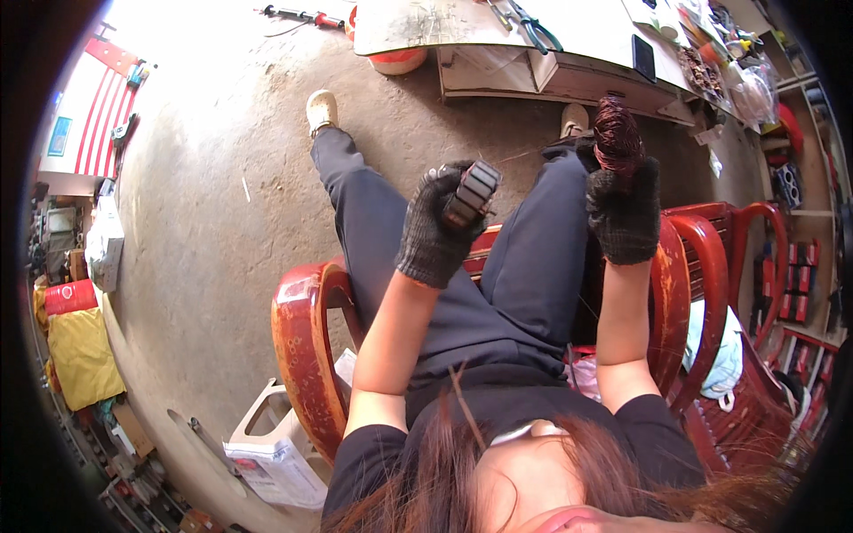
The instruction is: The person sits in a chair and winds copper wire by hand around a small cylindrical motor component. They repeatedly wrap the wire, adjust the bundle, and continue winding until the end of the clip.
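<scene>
My left hand [442, 213], in a dark knitted work glove, is closed around a small motor core [475, 191]. Grey slotted metal faces upward on this core, and copper-coloured wire shows at its lower edge. Over my right thigh, my gloved right hand [625, 209] grips a thick bundle of dark reddish copper wire [617, 133], which stands up out of the fist. A thin strand of wire [524, 158] shows between the two hands. Both hands are raised above my lap, apart from each other. My fingertips are partly hidden by the gloves and the held things.
I sit on a red wooden bench [306, 355] with curved armrests. Ahead stands a white workbench [418, 22] with pliers [536, 31] and a dark phone [643, 58] near its edge. A beige plastic stool [267, 417] is at the lower left; shelves [809, 213] line the right.
</scene>
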Tool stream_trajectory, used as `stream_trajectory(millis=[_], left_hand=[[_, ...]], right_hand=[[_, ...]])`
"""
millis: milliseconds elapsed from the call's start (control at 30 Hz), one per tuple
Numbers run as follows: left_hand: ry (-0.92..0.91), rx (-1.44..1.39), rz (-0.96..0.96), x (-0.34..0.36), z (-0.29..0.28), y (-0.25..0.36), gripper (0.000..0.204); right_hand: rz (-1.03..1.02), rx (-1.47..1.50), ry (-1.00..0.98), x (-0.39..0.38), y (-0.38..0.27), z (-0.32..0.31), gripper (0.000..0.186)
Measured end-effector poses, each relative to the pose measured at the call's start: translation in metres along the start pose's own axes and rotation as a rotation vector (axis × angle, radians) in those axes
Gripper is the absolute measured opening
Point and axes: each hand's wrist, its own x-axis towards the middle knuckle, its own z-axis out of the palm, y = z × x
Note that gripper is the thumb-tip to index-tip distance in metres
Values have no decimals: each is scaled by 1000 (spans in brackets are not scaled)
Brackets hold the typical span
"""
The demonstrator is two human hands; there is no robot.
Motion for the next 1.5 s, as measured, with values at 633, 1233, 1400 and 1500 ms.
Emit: stream_trajectory(millis=[633,1233,1400,1500], left_hand=[[-243,1221,850,-30,63,49,55],[-203,262,194,11,-7,-26,21],[-499,799,355,32,-33,-38,21],[-301,388,128,29,-30,-39,24]], right_hand=[[-383,-1511,-713,11,11,54,53],[-643,-1680,-384,-3,67,31,59],[-684,-1837,-303,-4,83,34,66],[-565,-1973,-368,-4,78,31,68]])
